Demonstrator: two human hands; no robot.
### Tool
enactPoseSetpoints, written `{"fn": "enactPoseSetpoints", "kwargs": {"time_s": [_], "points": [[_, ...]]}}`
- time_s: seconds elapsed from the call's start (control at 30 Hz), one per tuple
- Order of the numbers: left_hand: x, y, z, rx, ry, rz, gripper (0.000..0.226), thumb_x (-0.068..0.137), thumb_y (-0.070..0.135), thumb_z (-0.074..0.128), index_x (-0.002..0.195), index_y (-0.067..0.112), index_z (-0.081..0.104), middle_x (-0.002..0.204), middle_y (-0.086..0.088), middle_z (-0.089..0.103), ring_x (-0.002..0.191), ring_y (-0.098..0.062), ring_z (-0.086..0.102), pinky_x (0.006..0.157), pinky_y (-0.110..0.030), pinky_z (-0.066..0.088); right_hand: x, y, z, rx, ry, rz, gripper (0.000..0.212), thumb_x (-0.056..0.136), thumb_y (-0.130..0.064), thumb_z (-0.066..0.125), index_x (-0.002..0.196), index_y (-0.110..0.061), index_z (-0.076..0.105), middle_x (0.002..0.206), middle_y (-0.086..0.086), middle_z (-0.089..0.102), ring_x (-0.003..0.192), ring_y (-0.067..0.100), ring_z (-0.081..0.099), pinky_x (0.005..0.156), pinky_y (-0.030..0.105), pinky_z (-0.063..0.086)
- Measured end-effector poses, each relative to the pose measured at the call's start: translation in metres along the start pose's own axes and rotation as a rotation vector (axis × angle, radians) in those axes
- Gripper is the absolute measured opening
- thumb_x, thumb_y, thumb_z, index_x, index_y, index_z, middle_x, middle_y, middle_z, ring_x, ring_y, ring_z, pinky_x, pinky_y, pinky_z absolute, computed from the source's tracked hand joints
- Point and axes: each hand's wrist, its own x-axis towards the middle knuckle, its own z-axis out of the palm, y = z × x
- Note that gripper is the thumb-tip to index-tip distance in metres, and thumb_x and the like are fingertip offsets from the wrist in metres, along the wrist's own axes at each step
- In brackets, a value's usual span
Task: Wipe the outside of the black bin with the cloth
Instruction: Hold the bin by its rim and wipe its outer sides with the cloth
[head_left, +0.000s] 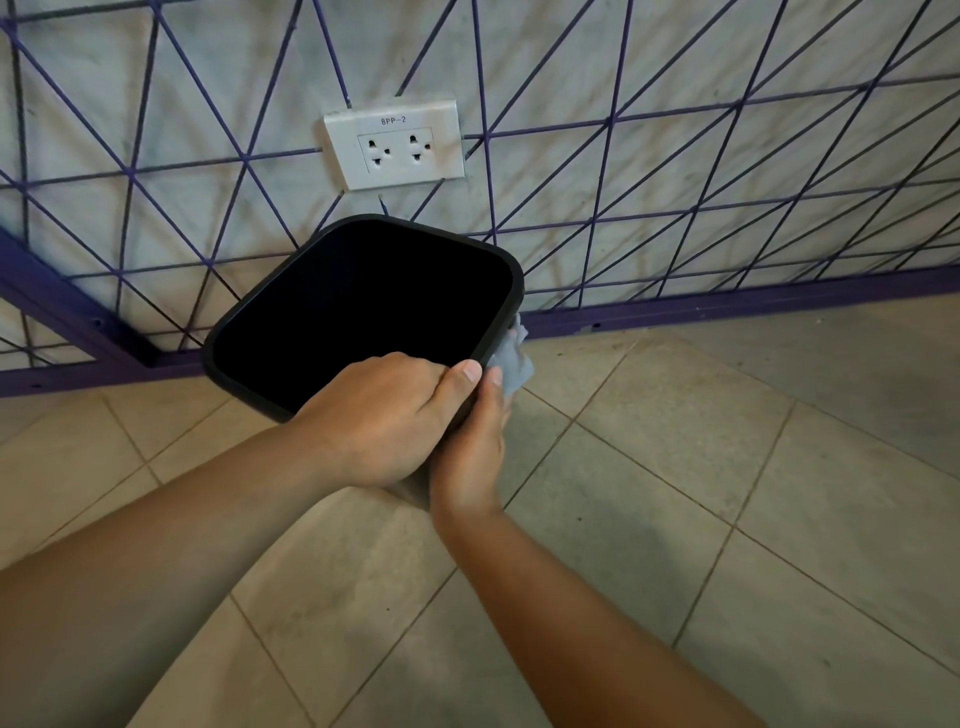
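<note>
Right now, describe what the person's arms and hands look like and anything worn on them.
Both forearms are bare up to the picture's edge, with no sleeves showing. The left hand and right hand wear no gloves; no rings, watch or bands are visible. Fingernails are short and unpainted.

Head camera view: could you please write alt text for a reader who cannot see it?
A left hand grips the near rim of a black bin while the right hand presses a grey cloth against its outer side, on a tiled floor.
</note>
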Motion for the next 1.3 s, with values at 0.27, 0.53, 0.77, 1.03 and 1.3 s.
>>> {"fn": "enactPoseSetpoints", "kwargs": {"time_s": [0.27,0.53,0.77,1.03,1.3], "points": [[-0.001,-0.003,0.002,-0.034,-0.015,0.013,0.056,0.1,0.054,0.021,0.106,0.031,0.072,0.089,0.009,0.075,0.086,-0.005,0.071,0.083,-0.041,0.057,-0.009,-0.012,0.007,-0.073,0.003,0.036,0.104,0.077,-0.084,0.052,0.161,-0.025,0.066,0.159,0.003,0.07,0.156,0.021,0.061,0.136,0.051,0.045],[-0.001,0.0,0.0,0.084,-0.005,0.067,0.041,0.102,0.045,0.026,0.07,0.032,0.048,0.065,0.006,0.056,0.065,-0.009,0.058,0.064,-0.032,0.042,0.078,-0.021,-0.002,-0.212,-0.058,0.076,0.112,0.072,-0.086,0.045,0.16,-0.02,0.066,0.163,0.012,0.063,0.157,0.028,0.058,0.137,0.06,0.039],[0.001,0.0,-0.001,0.121,0.012,0.086,0.049,0.103,0.046,0.027,0.06,0.025,0.041,0.054,0.002,0.045,0.052,-0.012,0.047,0.057,-0.034,0.034,0.104,0.033,-0.041,-0.213,-0.086,0.2,0.108,0.076,-0.089,0.044,0.158,-0.021,0.063,0.158,0.015,0.063,0.153,0.03,0.057,0.137,0.06,0.039],[0.0,-0.002,0.0,0.128,0.029,0.1,0.048,0.103,0.044,0.029,0.059,0.027,0.038,0.053,0.004,0.043,0.048,-0.01,0.043,0.055,-0.031,0.031,0.065,0.038,-0.052,-0.165,0.034,0.353,0.07,0.118,-0.058,0.038,0.173,-0.016,0.05,0.172,0.013,0.057,0.16,0.029,0.053,0.141,0.051,0.035],[0.004,-0.007,0.001,0.083,0.026,0.107,0.046,0.102,0.045,0.032,0.062,0.028,0.047,0.056,0.004,0.052,0.055,-0.011,0.053,0.057,-0.034,0.038,0.04,0.009,-0.014,-0.125,0.044,0.143,0.104,0.077,-0.079,0.055,0.162,-0.019,0.064,0.16,0.01,0.067,0.154,0.026,0.06,0.135,0.053,0.044]]}}
